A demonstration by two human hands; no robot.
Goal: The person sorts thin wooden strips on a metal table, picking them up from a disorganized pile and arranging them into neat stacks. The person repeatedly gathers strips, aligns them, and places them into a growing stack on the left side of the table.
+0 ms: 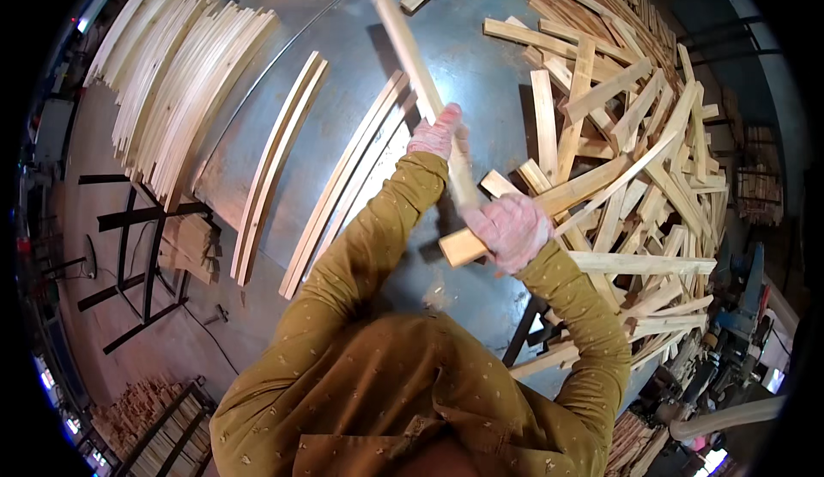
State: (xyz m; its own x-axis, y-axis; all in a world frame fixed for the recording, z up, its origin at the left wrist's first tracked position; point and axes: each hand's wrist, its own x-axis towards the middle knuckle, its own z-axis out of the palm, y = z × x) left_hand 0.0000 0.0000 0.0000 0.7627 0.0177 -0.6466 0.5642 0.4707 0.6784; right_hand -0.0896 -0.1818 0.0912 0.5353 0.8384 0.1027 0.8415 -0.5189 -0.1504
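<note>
A pale wooden strip point(407, 46) slants over the metal table, its far end blurred. My left hand point(436, 133), in a pinkish-white glove, is closed around its middle. My right hand point(512, 231), gloved alike, is closed at the strip's near end. Under the right hand a thicker wooden board point(584, 187) sticks out on both sides, its sawn end toward me; whether the hand touches it I cannot tell. Left of my left forearm lie narrow strips point(348, 181), side by side, and farther left another pair of strips point(279, 168).
A jumbled heap of wooden pieces point(635, 133) covers the right of the metal table point(343, 39). Tidy rows of strips point(193, 73) lie at the far left. A black metal frame point(142, 254) stands on the floor at left, near stacked wood. Machinery point(751, 297) is at right.
</note>
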